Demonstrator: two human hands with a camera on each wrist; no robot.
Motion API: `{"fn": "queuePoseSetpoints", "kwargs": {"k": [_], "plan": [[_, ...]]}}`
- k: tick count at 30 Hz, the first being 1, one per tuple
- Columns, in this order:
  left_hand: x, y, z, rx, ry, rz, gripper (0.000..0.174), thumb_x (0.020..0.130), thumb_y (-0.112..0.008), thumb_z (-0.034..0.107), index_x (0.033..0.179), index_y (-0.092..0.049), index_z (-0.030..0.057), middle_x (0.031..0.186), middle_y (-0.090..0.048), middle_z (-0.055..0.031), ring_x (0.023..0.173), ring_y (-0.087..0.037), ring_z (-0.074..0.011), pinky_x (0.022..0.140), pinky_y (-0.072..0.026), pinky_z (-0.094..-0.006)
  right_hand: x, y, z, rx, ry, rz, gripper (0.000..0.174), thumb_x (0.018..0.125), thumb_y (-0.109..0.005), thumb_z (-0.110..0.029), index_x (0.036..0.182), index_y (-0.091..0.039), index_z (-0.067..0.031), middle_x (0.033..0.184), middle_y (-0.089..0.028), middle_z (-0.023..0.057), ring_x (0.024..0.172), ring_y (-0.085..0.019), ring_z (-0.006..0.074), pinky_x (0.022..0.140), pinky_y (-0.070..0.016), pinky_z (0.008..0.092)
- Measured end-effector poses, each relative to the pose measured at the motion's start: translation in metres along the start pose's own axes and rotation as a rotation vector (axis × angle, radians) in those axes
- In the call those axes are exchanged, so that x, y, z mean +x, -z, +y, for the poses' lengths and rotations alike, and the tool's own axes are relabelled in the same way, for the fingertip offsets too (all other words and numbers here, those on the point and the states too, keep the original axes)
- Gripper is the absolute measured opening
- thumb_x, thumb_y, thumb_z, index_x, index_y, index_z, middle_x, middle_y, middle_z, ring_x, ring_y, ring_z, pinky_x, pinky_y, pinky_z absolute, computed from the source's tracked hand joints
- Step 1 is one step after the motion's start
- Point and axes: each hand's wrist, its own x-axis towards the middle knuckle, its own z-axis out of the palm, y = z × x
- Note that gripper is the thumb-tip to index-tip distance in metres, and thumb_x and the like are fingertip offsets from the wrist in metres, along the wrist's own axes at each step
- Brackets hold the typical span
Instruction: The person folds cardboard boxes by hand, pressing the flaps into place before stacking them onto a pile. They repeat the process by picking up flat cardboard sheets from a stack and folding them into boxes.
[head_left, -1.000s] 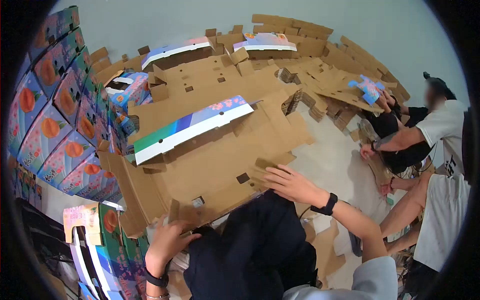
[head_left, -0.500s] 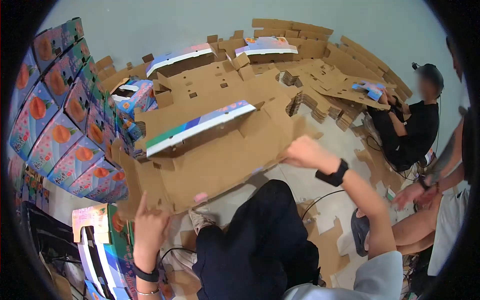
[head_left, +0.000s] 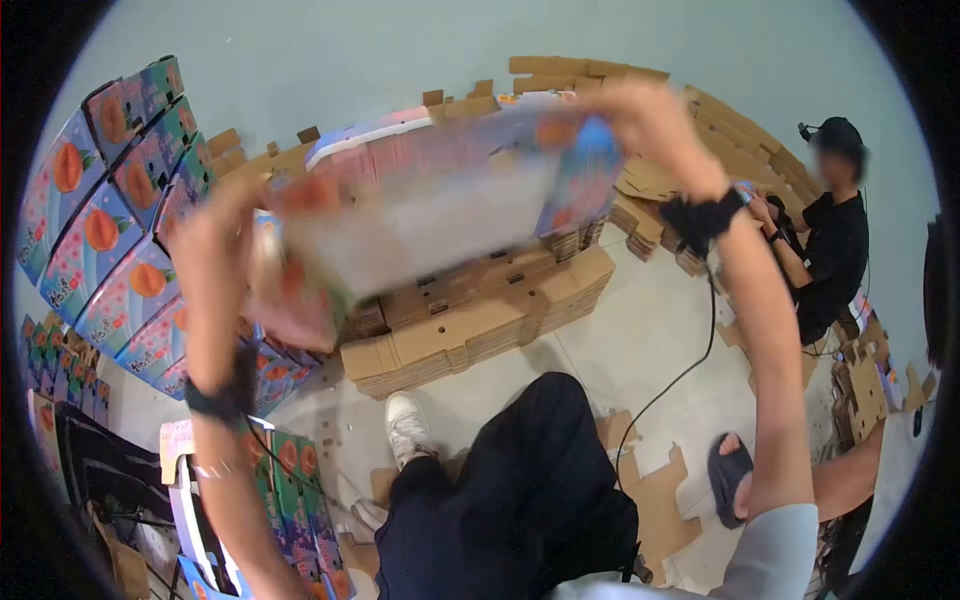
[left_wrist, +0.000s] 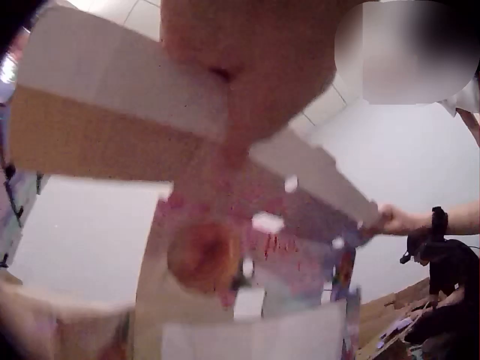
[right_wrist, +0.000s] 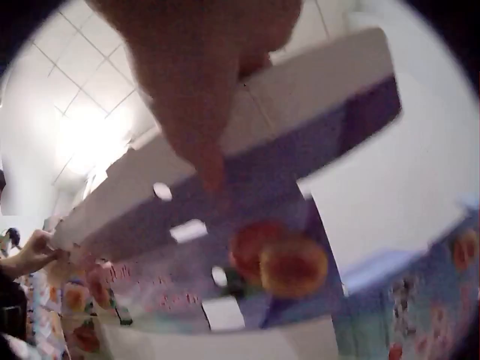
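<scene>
Pinching the printed cardboard (head_left: 450,215) at its left end with my left hand (head_left: 210,240), I hold it aloft, my right hand's (head_left: 650,125) fingers curled at the right; a low left flap could snag the stacked boxes (head_left: 105,230) and crease. Beneath, a cardboard stack (head_left: 480,332) lies on pale floor (head_left: 640,320); far right, someone in black (head_left: 835,240).

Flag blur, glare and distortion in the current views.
Head: motion blur on left hand, right hand and carton; stacked boxes sharper, bowed by the lens; black corners. Left wrist: carton soft, hand dim. Right wrist: glare by the ceiling, hand shadowed.
</scene>
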Motion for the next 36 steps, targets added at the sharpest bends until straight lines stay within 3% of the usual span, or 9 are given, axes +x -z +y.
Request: {"fn": "queuePoseSetpoints", "kwargs": {"k": [3, 5, 8, 12, 20, 26, 31, 33, 36], "plan": [[0.073, 0.031, 0.009, 0.011, -0.113, 0.649, 0.031, 0.084, -0.057, 0.004, 0.11, -0.07, 0.015, 0.101, -0.07, -0.0109, 0.089, -0.069, -0.0254, 0.074, -0.053, -0.0333, 0.046, 0.068, 0.003, -0.489, -0.672, 0.229, 0.03, 0.08, -0.058, -0.007, 0.108, -0.07, -0.0085, 0.102, -0.07, 0.0104, 0.095, -0.066, 0.0215, 0.078, -0.0513, 0.0356], [0.082, 0.054, 0.037, -0.104, -0.319, 0.921, 0.034, 0.084, -0.055, 0.001, 0.114, -0.069, 0.0072, 0.109, -0.069, -0.0132, 0.102, -0.067, -0.0276, 0.084, -0.0521, -0.0348, 0.043, 0.093, -0.015, -0.239, -0.177, 0.92, 0.037, 0.084, -0.061, -0.004, 0.119, -0.068, -0.0143, 0.112, -0.068, 0.017, 0.097, -0.068, 0.0235, 0.084, -0.0529, 0.0342], [0.049, 0.043, 0.069, -0.018, -0.283, 0.932, 0.033, 0.084, -0.053, 0.001, 0.114, -0.067, -0.0009, 0.113, -0.068, -0.0164, 0.112, -0.063, -0.0316, 0.095, -0.048, -0.0396, -0.002, 0.083, 0.01, -0.484, 0.025, 0.892, 0.039, 0.077, -0.058, -0.01, 0.113, -0.07, -0.0179, 0.115, -0.067, 0.0097, 0.102, -0.064, 0.0261, 0.086, -0.0494, 0.0372], [-0.036, -0.029, 0.085, 0.013, -0.163, 0.465, 0.037, 0.085, -0.049, 0.0, 0.116, -0.068, 0.0069, 0.128, -0.06, -0.017, 0.123, -0.054, -0.0342, 0.103, -0.0416, -0.0461, -0.092, -0.026, -0.024, -0.25, -0.333, 0.365, 0.066, 0.068, -0.049, 0.016, 0.12, -0.067, -0.0223, 0.12, -0.065, 0.0068, 0.105, -0.062, 0.0268, 0.09, -0.0491, 0.0363], [-0.167, -0.163, 0.097, 0.024, -0.142, -0.369, 0.059, 0.08, -0.053, 0.008, 0.138, -0.045, 0.0052, 0.13, -0.055, -0.0165, 0.121, -0.054, -0.032, 0.106, -0.0391, -0.0431, -0.228, -0.156, -0.049, 0.048, -0.469, -0.145, 0.056, 0.067, -0.058, 0.01, 0.115, -0.067, -0.017, 0.114, -0.064, 0.004, 0.106, -0.056, 0.0253, 0.091, -0.0413, 0.0396], [-0.237, -0.203, 0.085, -0.002, -0.174, -0.46, 0.058, 0.08, -0.054, 0.011, 0.137, -0.046, 0.0043, 0.132, -0.054, -0.0158, 0.119, -0.054, -0.0314, 0.099, -0.0451, -0.0415, -0.269, -0.181, -0.077, 0.06, -0.381, -0.469, 0.051, 0.071, -0.061, 0.004, 0.119, -0.064, -0.0148, 0.114, -0.062, 0.0028, 0.106, -0.054, 0.0243, 0.089, -0.0412, 0.0387], [-0.238, -0.216, 0.05, 0.015, -0.11, -0.459, 0.053, 0.08, -0.055, 0.011, 0.133, -0.05, 0.0045, 0.132, -0.055, -0.0154, 0.118, -0.055, -0.032, 0.097, -0.0474, -0.0405, -0.254, -0.2, -0.106, 0.061, -0.378, -0.448, 0.054, 0.071, -0.061, 0.002, 0.122, -0.062, -0.016, 0.118, -0.058, 0.0031, 0.108, -0.052, 0.0241, 0.089, -0.0414, 0.0374], [-0.224, -0.208, 0.046, 0.023, -0.034, -0.422, 0.061, 0.075, -0.058, 0.001, 0.135, -0.048, 0.0051, 0.135, -0.054, -0.0133, 0.115, -0.059, -0.0262, 0.082, -0.055, -0.0355, -0.247, -0.198, -0.104, 0.037, -0.356, -0.416, 0.055, 0.071, -0.061, 0.002, 0.123, -0.061, -0.0158, 0.119, -0.058, 0.0035, 0.109, -0.052, 0.0241, 0.088, -0.0415, 0.037], [-0.234, -0.208, 0.057, -0.014, -0.06, -0.38, 0.066, 0.073, -0.057, -0.003, 0.138, -0.046, 0.0053, 0.133, -0.055, -0.0154, 0.116, -0.058, -0.0293, 0.087, -0.0534, -0.0372, -0.234, -0.191, -0.089, -0.018, -0.317, -0.334, 0.053, 0.072, -0.062, -0.001, 0.123, -0.06, -0.0151, 0.116, -0.06, 0.0028, 0.107, -0.054, 0.0227, 0.088, -0.0421, 0.0365]]}}
